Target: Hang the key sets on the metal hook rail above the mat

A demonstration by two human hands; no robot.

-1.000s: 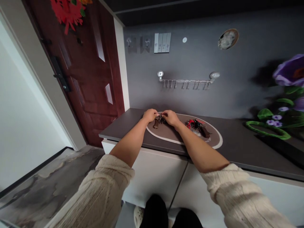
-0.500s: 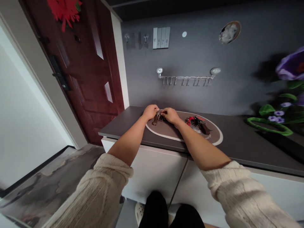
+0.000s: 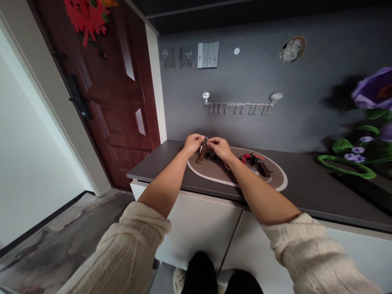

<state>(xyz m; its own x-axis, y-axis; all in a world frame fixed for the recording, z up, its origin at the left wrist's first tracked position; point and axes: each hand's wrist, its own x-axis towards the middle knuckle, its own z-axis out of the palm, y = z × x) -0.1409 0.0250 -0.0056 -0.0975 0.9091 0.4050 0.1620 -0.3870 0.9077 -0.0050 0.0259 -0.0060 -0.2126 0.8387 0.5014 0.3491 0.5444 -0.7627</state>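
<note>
My left hand point(image 3: 192, 144) and my right hand point(image 3: 219, 148) meet above the left end of an oval brown mat point(image 3: 220, 172) on a dark countertop point(image 3: 165, 161). Between their pinched fingers hangs a bunch of keys point(image 3: 204, 149) with a silver ring on top and a brown leather tag dangling below. The bunch is lifted slightly off the mat. A second bunch of keys point(image 3: 255, 161), with red and black parts, lies on the mat to the right of my right hand.
A chrome hook rail point(image 3: 240, 104) is fixed to the grey wall above the counter, with small wall hooks point(image 3: 177, 54) and light switches point(image 3: 208, 54) higher up. A dark red door point(image 3: 107, 90) stands at the left. Artificial purple flowers point(image 3: 370, 122) sit at the right.
Both hands have raised the key bunch off the mat; the ring now sits above the fingers and the leather tag hangs down.
</note>
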